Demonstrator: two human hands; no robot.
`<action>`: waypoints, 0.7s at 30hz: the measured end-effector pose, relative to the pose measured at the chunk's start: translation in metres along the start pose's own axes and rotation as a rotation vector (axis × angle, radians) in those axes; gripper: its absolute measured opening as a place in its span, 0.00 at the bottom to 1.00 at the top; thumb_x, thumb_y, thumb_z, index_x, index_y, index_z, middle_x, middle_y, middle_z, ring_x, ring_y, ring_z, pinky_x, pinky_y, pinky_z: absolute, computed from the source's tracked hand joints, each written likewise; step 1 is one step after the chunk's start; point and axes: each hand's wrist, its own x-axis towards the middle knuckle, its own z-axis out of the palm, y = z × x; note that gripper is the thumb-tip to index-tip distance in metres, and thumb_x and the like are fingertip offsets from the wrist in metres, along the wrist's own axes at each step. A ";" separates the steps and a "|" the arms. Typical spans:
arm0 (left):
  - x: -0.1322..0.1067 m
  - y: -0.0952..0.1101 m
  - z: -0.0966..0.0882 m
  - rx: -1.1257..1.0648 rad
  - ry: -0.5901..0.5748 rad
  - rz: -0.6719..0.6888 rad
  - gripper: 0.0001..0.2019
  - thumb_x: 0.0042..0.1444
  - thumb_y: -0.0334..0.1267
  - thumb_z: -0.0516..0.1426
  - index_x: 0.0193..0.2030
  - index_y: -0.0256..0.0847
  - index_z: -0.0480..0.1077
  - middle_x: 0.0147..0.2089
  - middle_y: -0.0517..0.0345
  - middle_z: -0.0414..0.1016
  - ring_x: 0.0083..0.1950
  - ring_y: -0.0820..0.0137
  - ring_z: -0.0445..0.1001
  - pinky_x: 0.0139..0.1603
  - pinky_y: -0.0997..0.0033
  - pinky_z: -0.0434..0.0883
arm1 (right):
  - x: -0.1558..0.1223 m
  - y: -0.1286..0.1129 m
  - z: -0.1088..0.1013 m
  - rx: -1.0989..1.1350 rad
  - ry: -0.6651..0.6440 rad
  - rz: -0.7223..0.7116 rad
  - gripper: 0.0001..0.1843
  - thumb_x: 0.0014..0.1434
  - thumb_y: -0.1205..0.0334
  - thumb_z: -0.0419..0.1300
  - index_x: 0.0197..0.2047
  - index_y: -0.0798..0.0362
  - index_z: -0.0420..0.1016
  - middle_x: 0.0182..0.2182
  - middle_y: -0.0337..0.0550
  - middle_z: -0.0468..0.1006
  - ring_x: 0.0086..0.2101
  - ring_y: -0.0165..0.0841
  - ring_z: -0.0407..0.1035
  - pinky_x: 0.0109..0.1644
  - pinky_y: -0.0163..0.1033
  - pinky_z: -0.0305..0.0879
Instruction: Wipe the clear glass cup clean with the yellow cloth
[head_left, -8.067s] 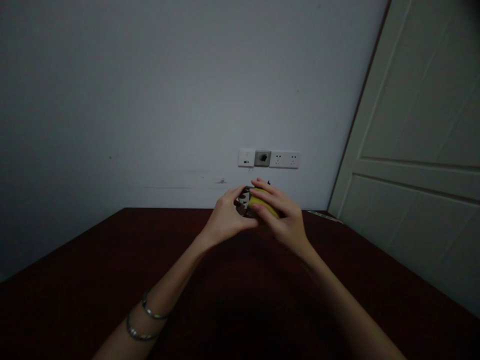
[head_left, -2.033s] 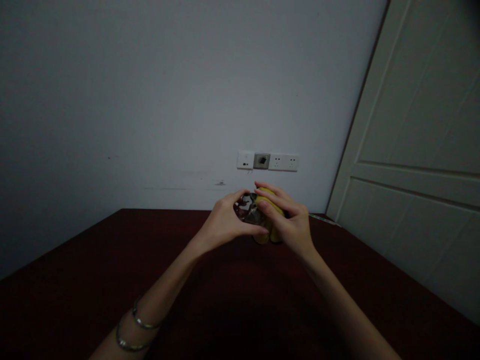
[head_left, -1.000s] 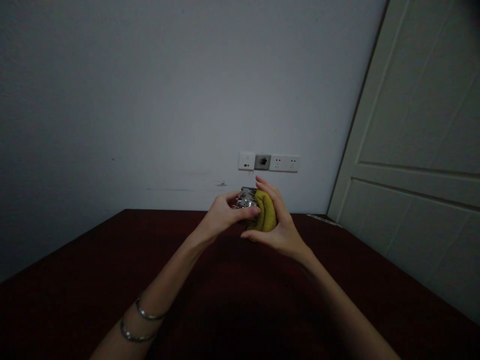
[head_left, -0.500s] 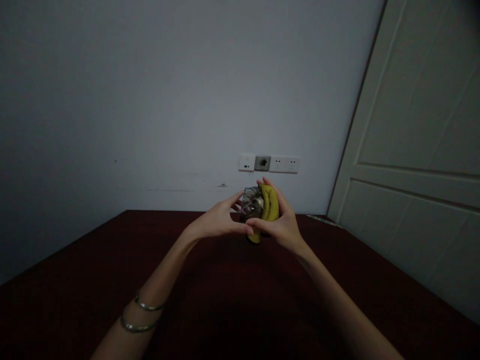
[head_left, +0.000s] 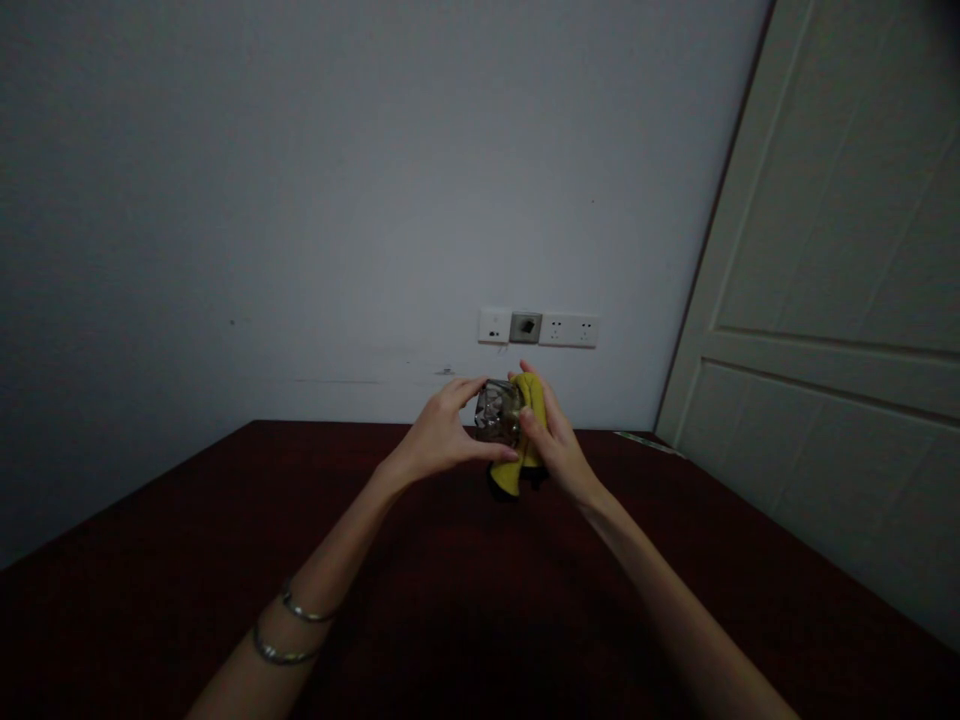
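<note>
Thumb and fingers of my left hand (head_left: 446, 430) grip a dark, see-through faceted glass (head_left: 496, 412) from its left side. My right hand (head_left: 555, 440) holds a yellow cloth (head_left: 532, 455) with dark edges against the glass's right side, the thumb pressing on the cloth near the glass. Part of the cloth hangs down below the glass. Both things are held up above the dark red table, and the cloth hides the right end of the glass.
The dark red tabletop (head_left: 480, 600) reaches back to a pale wall (head_left: 337, 200). Low on the wall are sockets and switch plates (head_left: 568, 330). A panelled pale door (head_left: 840, 300) stands on the right. A thin strip (head_left: 649, 442) lies near the table's back right corner.
The glass has turned and shifted slightly left, showing more of its side. My right thumb has moved up onto the cloth, which hangs a little lower and more loosely.
</note>
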 end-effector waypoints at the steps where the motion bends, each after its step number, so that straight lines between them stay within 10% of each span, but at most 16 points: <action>1: 0.000 -0.002 0.002 -0.024 0.004 -0.025 0.41 0.34 0.47 0.70 0.57 0.36 0.65 0.55 0.44 0.70 0.55 0.57 0.68 0.57 0.50 0.66 | -0.001 0.000 0.000 -0.036 0.011 -0.032 0.34 0.57 0.42 0.56 0.64 0.44 0.57 0.63 0.48 0.61 0.62 0.42 0.56 0.65 0.57 0.50; 7: -0.002 -0.012 0.015 -0.174 -0.006 -0.089 0.41 0.38 0.44 0.68 0.60 0.36 0.61 0.54 0.43 0.71 0.50 0.59 0.74 0.52 0.53 0.71 | -0.003 -0.001 0.002 -0.222 0.013 -0.235 0.19 0.62 0.50 0.54 0.56 0.38 0.69 0.66 0.36 0.55 0.64 0.35 0.51 0.67 0.54 0.46; 15: -0.005 0.001 0.013 -0.135 -0.039 0.015 0.43 0.34 0.46 0.70 0.59 0.36 0.62 0.59 0.43 0.69 0.59 0.56 0.67 0.63 0.51 0.62 | 0.007 0.006 -0.003 -0.056 0.181 -0.068 0.20 0.62 0.48 0.52 0.54 0.44 0.71 0.57 0.43 0.71 0.57 0.37 0.64 0.63 0.54 0.56; 21: -0.006 0.000 0.017 -0.166 0.026 -0.027 0.39 0.39 0.43 0.68 0.59 0.37 0.61 0.57 0.44 0.69 0.56 0.58 0.71 0.58 0.54 0.67 | -0.004 -0.006 0.001 -0.272 0.090 -0.350 0.16 0.64 0.56 0.52 0.53 0.38 0.72 0.63 0.36 0.62 0.61 0.35 0.58 0.66 0.54 0.50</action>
